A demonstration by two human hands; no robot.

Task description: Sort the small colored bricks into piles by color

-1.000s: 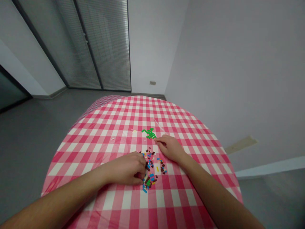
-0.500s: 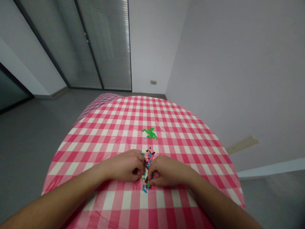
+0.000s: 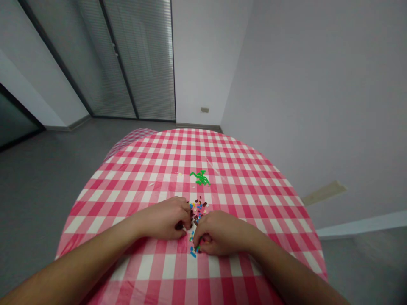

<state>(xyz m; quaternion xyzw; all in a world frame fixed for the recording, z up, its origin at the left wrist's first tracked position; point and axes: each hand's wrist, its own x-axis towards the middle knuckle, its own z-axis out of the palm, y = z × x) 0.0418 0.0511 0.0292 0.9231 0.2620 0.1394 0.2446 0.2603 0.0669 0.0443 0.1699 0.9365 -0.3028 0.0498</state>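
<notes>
Small plastic building bricks in brown, blue, and yellow lie scattered in a loose heap [image 3: 197, 215] on a red-and-white gingham tablecloth [image 3: 133, 178]. My left hand [image 3: 165, 218] rests at the heap's left side with curled fingers, and a small dark brown brick [image 3: 180, 226] shows at its fingertips. My right hand [image 3: 220, 234] presses in from the right, its fingertips among the lower bricks. Its curled fingers hide what lies beneath. A separate cluster of green bricks [image 3: 200, 178] lies farther out, apart from both hands.
The cloth-covered round table ends in a curved edge, with grey floor [image 3: 54, 169] beyond it on the left. A few pale pieces [image 3: 179, 173] lie near the green cluster. A wall [image 3: 286, 84] and a glass door with blinds [image 3: 140, 59] stand beyond.
My right hand has moved from beside the green bricks down to the scattered heap. Both hands now sit close on either side of it, and my left hand has shifted only slightly.
</notes>
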